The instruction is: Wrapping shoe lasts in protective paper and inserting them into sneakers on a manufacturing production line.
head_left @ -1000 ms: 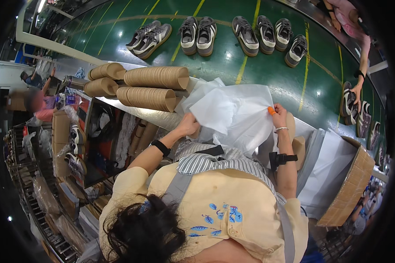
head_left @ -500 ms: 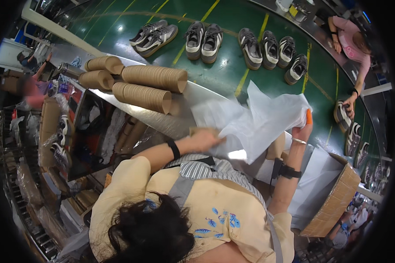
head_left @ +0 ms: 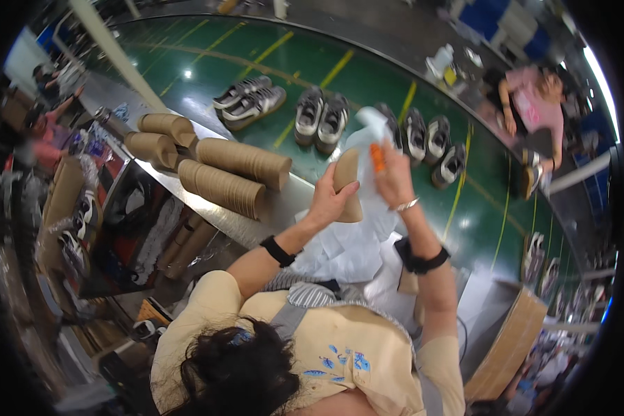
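While your left hand [head_left: 327, 201] is closing its grip on a brown cardboard insert [head_left: 349, 186] above the bench [head_left: 284, 208], your right hand [head_left: 393, 182] is pinching white tissue paper [head_left: 357, 239] against it, so wrapping looks barely begun, with stacked inserts [head_left: 223, 173] waiting.

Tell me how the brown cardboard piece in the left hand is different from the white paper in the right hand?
The cardboard piece is brown and keeps a stiff curved shape; the white paper is white, thin and crumpled. The cardboard piece is small in the left hand; the white paper is large and hangs down from the right hand. Both are held up over the green conveyor.
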`<state>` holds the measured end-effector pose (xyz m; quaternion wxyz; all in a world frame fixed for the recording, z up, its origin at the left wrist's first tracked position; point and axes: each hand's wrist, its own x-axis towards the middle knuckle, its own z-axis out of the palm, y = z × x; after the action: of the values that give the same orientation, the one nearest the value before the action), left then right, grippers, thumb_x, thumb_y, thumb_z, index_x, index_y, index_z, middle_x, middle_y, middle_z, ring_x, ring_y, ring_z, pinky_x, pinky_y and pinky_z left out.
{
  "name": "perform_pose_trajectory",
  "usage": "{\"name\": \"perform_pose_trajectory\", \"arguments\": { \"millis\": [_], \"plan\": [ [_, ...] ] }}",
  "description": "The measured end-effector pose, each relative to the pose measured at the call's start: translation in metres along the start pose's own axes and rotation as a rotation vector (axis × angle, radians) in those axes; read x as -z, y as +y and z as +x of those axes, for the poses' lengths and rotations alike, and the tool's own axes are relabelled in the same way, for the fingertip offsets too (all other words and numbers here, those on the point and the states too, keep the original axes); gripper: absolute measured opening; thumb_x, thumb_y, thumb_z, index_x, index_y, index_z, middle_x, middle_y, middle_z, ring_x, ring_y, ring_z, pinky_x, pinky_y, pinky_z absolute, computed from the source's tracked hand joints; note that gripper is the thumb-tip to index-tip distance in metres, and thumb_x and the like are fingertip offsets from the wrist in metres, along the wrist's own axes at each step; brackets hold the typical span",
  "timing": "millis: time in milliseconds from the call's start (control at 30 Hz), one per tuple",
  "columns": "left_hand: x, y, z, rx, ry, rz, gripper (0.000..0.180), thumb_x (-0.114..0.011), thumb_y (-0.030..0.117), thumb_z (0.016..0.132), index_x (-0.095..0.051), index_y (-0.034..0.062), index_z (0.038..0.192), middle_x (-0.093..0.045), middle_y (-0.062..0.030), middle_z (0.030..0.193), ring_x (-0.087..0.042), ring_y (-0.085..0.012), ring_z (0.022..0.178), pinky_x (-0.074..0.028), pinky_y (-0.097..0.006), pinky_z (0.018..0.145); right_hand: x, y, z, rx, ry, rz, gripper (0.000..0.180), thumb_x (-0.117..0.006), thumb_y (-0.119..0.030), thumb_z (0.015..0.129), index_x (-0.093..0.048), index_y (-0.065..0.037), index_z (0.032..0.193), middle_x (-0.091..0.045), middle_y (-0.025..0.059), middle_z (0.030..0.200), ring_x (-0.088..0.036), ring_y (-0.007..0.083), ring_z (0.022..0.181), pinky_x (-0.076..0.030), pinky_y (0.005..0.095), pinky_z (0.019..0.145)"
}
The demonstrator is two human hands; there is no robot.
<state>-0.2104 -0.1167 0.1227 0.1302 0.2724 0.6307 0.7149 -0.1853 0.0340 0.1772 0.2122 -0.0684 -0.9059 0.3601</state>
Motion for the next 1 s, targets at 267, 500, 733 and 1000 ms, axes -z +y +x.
{"name": "perform_pose_trajectory", "arguments": {
  "millis": [267,500,733,1000],
  "plan": [
    [0.031,-0.045,-0.004,-0.223,-0.189,-0.561,0.049,-0.058,0.023,0.086,-0.042,0.0020,0.128,-0.054,-0.0128,0.117,-0.051,-0.0221,0.110,-0.042,-0.036,0.093,-0.007,-0.056,0.001,0.462,-0.140,0.042,0.059,-0.056,-0.017,0.087,-0.031,0.001,0.137,-0.040,0.0167,0.136,-0.042,0.0306,0.125,-0.035,0.0399,0.102],
    [0.031,-0.020,0.001,-0.189,-0.569,0.447,0.072,-0.066,0.039,0.080,-0.035,0.0045,0.134,-0.045,-0.0178,0.130,-0.044,-0.0335,0.121,-0.036,-0.046,0.100,0.025,-0.011,0.027,0.285,-0.397,0.265,0.078,-0.075,-0.015,0.063,-0.038,-0.002,0.130,-0.043,0.0181,0.126,-0.040,0.0322,0.120,-0.030,0.0395,0.104],
    [0.018,-0.137,-0.140,0.256,-0.886,0.964,0.094,-0.071,0.053,0.072,-0.025,0.0128,0.144,-0.035,-0.0155,0.142,-0.032,-0.0373,0.129,-0.029,-0.051,0.103,0.053,0.039,0.032,0.213,-0.104,0.213,0.072,-0.077,-0.016,0.061,-0.040,-0.003,0.121,-0.045,0.0132,0.113,-0.044,0.0267,0.107,-0.035,0.0361,0.096],
    [-0.044,-0.193,-0.146,0.549,-1.588,-0.015,0.072,-0.070,0.042,0.079,-0.040,0.0090,0.135,-0.046,-0.0125,0.131,-0.044,-0.0271,0.119,-0.036,-0.040,0.100,0.015,0.029,0.033,0.158,0.335,0.374,0.063,-0.077,-0.005,0.068,-0.041,-0.006,0.121,-0.045,0.0109,0.116,-0.047,0.0243,0.109,-0.040,0.0367,0.095]
  ]
}}
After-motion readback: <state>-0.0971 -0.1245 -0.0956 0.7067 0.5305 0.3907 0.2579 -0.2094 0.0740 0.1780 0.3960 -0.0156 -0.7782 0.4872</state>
